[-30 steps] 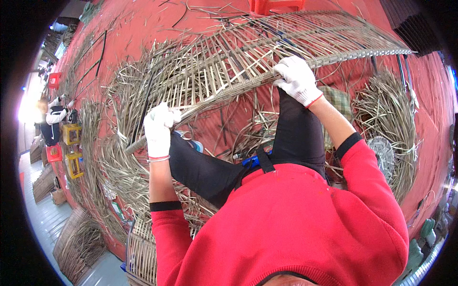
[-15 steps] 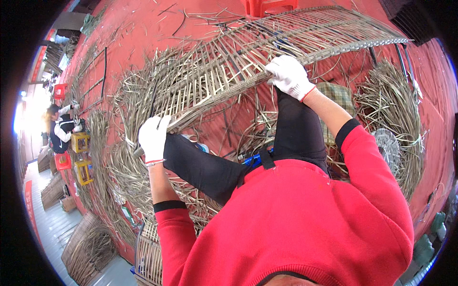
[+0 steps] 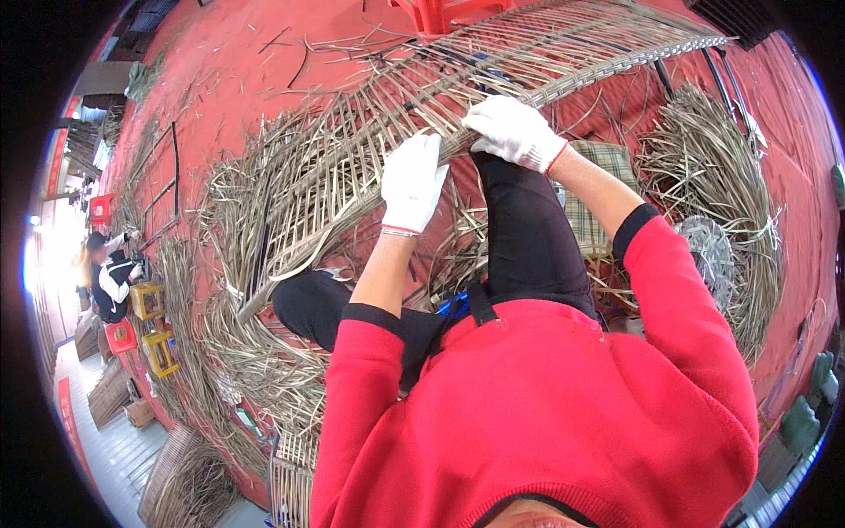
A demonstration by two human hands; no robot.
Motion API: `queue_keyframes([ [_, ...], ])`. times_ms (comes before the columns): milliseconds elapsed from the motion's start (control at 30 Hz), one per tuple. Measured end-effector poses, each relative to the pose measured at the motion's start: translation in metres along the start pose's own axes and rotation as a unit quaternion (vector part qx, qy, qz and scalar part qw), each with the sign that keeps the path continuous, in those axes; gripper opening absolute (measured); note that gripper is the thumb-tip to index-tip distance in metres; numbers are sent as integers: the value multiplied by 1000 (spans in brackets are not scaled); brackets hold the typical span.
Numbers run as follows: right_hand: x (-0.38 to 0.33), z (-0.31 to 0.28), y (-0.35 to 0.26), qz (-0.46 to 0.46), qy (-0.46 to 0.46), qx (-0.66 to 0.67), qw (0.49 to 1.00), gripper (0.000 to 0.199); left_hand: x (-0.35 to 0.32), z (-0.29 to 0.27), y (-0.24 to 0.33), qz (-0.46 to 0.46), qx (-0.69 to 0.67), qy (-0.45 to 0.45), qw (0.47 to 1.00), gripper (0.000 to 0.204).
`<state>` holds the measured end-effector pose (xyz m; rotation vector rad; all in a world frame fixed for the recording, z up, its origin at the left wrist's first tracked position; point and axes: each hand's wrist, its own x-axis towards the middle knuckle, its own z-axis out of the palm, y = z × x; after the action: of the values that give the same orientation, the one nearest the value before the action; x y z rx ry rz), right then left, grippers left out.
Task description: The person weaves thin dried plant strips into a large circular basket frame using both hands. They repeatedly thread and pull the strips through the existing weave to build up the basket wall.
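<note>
A long woven wicker panel (image 3: 352, 150) of pale cane strips lies across my knees, slanting from lower left up to the upper right. My left hand (image 3: 412, 183), in a white glove, lies flat on the panel's near edge with its fingers together. My right hand (image 3: 515, 130), also gloved in white, grips the same edge just to the right, fingers curled over the cane. I wear a red sweater and dark trousers.
Loose cane strips lie in heaps on the red floor around me, with a big bundle (image 3: 722, 185) at the right. A red plastic stool (image 3: 440, 13) stands beyond the panel. At far left another person (image 3: 110, 277) sits among small yellow stools (image 3: 158, 348).
My left hand has moved right along the panel's edge, from its far left end to just beside my right hand. The panel has shifted a little.
</note>
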<state>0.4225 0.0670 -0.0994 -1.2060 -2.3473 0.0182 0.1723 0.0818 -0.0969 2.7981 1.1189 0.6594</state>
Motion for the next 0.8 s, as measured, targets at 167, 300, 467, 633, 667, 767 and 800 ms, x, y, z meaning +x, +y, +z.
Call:
queue_keyframes([
  [167, 11, -3, 7, -95, -65, -120, 986, 41, 7, -4, -8, 36, 41, -61, 997, 53],
  [300, 31, -8, 15, -156, -66, -152, 974, 24, 14, -13, -11, 27, 86, -90, 992, 49],
  [467, 44, -16, 11, -141, -103, -154, 973, 44, 19, -25, -9, 42, 91, -55, 993, 49],
  [633, 49, -18, -5, -152, 4, -116, 981, 39, 1, -38, -3, -34, 109, 18, 993, 56],
  [667, 52, -15, -7, -173, 33, -111, 978, 45, -4, -39, -3, -53, 122, 23, 991, 56],
  [767, 55, -7, -16, -138, 6, -100, 985, 50, -12, -39, -7, -50, 121, 52, 990, 53],
  [800, 53, -3, -20, -98, -41, -91, 990, 49, -13, -39, -8, -52, 110, 49, 991, 52],
])
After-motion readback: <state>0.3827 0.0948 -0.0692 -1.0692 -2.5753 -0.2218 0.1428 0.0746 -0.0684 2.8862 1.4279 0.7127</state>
